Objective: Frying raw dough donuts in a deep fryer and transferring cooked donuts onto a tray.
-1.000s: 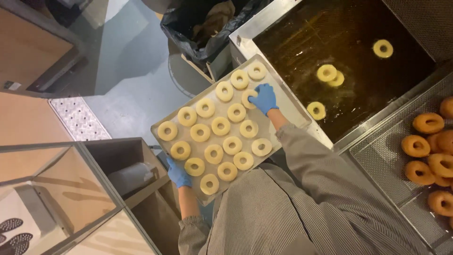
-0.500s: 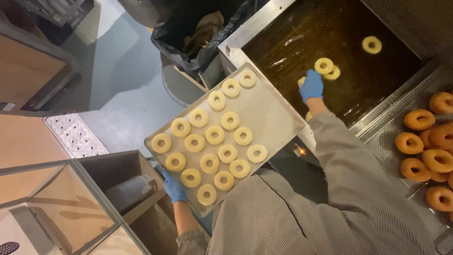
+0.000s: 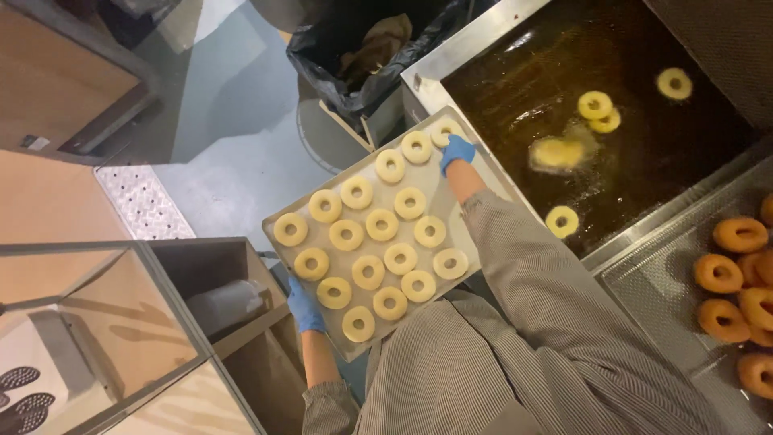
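A metal tray (image 3: 475,181) carries several pale raw dough rings (image 3: 383,224). My left hand (image 3: 304,308), in a blue glove, grips the tray's near corner from below. At the tray's far corner my right hand (image 3: 456,151), also blue-gloved, closes on one raw ring (image 3: 444,130). Right of the tray lies a steel fryer (image 3: 499,36) full of dark oil, where several rings float; one ring (image 3: 557,153) has just hit the oil and is blurred by ripples.
A wire rack (image 3: 652,282) at the right holds several browned doughnuts (image 3: 739,234). A bin lined with a black bag (image 3: 354,48) stands beyond the tray. Wooden cabinets and a glass-topped shelf (image 3: 161,322) fill the left side. Grey floor (image 3: 233,169) shows in between.
My right hand took a ring off the tray, dropped it in the oil, and has come back to the tray's far corner. One more ring floats in the fryer.
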